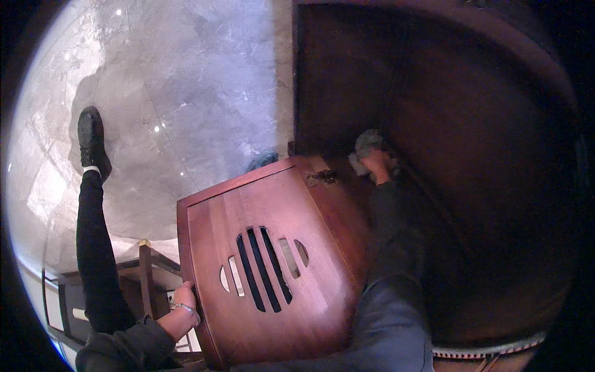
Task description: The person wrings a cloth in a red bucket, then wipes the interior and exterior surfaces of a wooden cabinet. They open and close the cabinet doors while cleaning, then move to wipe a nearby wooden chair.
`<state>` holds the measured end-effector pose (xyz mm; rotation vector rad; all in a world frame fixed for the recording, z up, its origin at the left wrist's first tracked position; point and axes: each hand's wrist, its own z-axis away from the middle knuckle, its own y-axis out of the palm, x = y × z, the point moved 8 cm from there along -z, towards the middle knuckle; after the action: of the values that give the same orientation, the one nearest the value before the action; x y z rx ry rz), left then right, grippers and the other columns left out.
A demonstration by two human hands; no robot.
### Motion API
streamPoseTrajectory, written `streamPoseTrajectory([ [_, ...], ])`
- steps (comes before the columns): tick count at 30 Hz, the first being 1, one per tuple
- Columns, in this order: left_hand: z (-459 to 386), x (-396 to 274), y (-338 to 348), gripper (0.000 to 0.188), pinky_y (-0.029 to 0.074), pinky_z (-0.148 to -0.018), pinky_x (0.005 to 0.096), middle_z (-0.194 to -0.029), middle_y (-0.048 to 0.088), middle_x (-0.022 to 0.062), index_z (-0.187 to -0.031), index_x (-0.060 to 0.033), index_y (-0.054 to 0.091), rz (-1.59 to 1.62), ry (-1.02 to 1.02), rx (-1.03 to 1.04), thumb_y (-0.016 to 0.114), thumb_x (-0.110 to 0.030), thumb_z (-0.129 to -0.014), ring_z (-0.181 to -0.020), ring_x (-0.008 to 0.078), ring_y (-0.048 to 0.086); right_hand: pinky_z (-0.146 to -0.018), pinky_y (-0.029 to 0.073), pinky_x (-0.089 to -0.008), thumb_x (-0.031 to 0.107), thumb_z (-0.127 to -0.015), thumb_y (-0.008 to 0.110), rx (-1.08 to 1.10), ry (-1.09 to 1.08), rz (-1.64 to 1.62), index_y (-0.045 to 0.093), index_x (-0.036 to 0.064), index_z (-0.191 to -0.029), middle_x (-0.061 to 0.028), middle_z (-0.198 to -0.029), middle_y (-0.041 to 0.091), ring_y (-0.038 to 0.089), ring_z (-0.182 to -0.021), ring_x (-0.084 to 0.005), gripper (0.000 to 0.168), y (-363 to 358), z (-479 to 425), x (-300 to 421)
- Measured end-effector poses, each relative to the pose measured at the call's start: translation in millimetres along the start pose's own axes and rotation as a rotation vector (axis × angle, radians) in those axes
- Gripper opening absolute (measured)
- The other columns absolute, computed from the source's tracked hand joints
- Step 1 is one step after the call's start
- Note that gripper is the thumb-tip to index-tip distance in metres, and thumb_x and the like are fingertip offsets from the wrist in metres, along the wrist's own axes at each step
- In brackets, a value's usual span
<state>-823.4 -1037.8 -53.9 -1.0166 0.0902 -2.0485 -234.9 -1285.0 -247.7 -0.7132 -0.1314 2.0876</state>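
Note:
My left hand (185, 304), with a bracelet at the wrist, grips the outer edge of a reddish-brown wooden cabinet door (316, 242) that stands swung out. Slots cut in the door form a round pattern. Within the dark interior of the wooden cabinet (446, 139), my right hand (375, 160) holds a grey cloth (370, 142), blurred, near the inner surface. A metal hinge (321, 177) shows by the door's upper right corner. The fingertips of my left hand are hidden behind the door.
Grey stone-like flooring (195, 93) spreads at the upper left. My outstretched leg ends in a black shoe (90, 132) there. Beyond the door's top edge, part of another dark shoe (263, 160) shows. A wooden furniture leg (147, 279) stands at the lower left.

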Motion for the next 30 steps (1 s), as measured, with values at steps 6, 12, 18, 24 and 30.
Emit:
streamPoseTrajectory([
  [6,3.9,-29.3,10.6,0.032,0.043,-0.071,0.0371,-0.093,0.06,0.0153,-0.091,0.0057,0.058,-0.011,0.079,0.05,0.047,-0.022,-0.078,-0.08,0.0236,0.056,-0.087,0.041,-0.0389,0.032,-0.07,0.063,0.099,-0.161,-0.55,0.056,0.006,-0.112,-0.0161,-0.114,0.057,0.051,-0.108,-0.0295,0.05,41.0,48.3,22.7],
  [12,-22.4,-22.0,3.7,0.034,0.043,-0.069,0.0373,-0.09,0.061,0.0155,-0.092,0.0081,0.057,-0.068,0.131,0.087,0.045,-0.02,-0.079,-0.076,0.0245,0.056,-0.085,0.043,-0.0432,0.024,-0.072,0.057,-0.029,0.084,-0.008,0.056,0.007,-0.111,-0.0156,-0.115,0.056,0.053,-0.106,-0.0295,0.042,-4.6,99.4,-3.6],
  [18,-30.4,-24.1,7.3,0.03,0.045,-0.07,0.039,-0.088,0.06,0.0143,-0.091,0.0085,0.056,0.012,0.105,0.153,0.045,-0.018,-0.08,-0.076,0.025,0.057,-0.091,0.038,-0.0476,0.029,-0.073,0.056,-0.399,0.08,0.53,0.055,0.011,-0.116,-0.0152,-0.119,0.054,0.053,-0.107,-0.0295,0.046,-78.0,176.8,-40.3],
  [24,52.8,-55.5,9.9,0.03,0.048,-0.065,0.0429,-0.089,0.057,0.0195,-0.095,0.0119,0.051,0.137,0.101,0.203,0.05,-0.011,-0.075,-0.075,0.0284,0.058,-0.094,0.036,-0.0485,0.032,-0.075,0.055,-0.634,-0.113,0.869,0.056,0.013,-0.117,-0.0139,-0.121,0.052,0.051,-0.11,-0.0302,0.046,-142.7,242.9,-35.7],
  [30,36.9,-61.2,-3.0,0.038,0.048,-0.065,0.0439,-0.089,0.058,0.0223,-0.1,0.0113,0.049,-0.062,0.195,0.152,0.054,-0.011,-0.07,-0.073,0.0312,0.059,-0.094,0.037,-0.0486,0.035,-0.076,0.053,0.128,0.22,0.854,0.054,0.014,-0.119,-0.0126,-0.124,0.05,0.049,-0.112,-0.0312,0.047,-94.2,278.4,-86.9],
])
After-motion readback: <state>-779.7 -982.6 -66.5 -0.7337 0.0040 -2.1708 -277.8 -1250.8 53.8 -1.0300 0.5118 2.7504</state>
